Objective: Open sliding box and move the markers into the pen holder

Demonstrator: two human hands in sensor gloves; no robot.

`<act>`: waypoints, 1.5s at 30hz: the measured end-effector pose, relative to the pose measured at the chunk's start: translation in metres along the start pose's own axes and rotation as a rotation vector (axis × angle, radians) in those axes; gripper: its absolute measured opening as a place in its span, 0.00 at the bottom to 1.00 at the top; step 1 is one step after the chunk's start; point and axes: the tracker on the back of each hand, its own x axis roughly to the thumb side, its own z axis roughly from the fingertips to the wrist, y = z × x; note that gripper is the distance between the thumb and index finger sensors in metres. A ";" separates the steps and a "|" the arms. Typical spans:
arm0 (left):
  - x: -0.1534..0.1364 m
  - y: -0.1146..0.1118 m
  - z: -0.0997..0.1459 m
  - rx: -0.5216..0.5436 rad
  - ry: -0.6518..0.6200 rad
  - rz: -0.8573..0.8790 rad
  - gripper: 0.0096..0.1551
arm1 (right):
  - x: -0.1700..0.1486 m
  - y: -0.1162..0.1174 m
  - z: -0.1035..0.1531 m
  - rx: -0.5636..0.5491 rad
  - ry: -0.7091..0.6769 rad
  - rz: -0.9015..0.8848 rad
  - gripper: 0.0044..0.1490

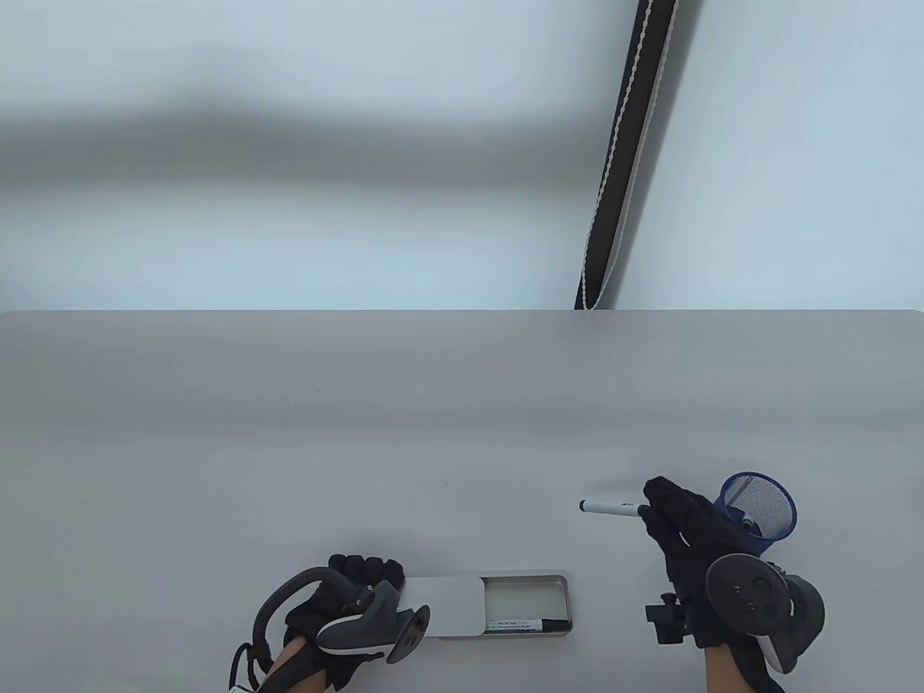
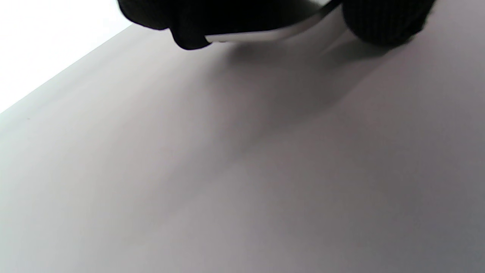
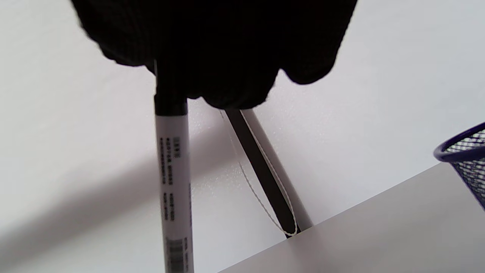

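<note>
A metal sliding box (image 1: 552, 582) lies near the table's front edge, its lid (image 1: 444, 606) slid left so the right half is uncovered. One white marker with a black cap (image 1: 530, 625) lies inside along the front wall. My left hand (image 1: 361, 577) grips the lid end of the box (image 2: 261, 36). My right hand (image 1: 671, 509) holds a second white marker (image 1: 610, 508) by its black cap, barrel pointing left above the table (image 3: 174, 182). The blue mesh pen holder (image 1: 759, 505) stands just right of that hand (image 3: 466, 159).
The grey table (image 1: 361, 433) stretches back to its far edge. A black strap with white stitching (image 1: 624, 151) hangs behind the table against the pale wall (image 3: 261, 170).
</note>
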 end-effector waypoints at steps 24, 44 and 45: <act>0.000 0.000 -0.001 -0.002 0.000 0.000 0.52 | -0.002 -0.032 0.005 -0.310 0.036 0.265 0.25; 0.001 0.000 0.000 -0.001 0.000 -0.003 0.52 | -0.024 -0.029 0.005 -0.298 0.121 0.360 0.25; 0.001 0.000 0.000 -0.001 0.000 -0.003 0.52 | -0.025 -0.028 0.005 -0.293 0.124 0.364 0.25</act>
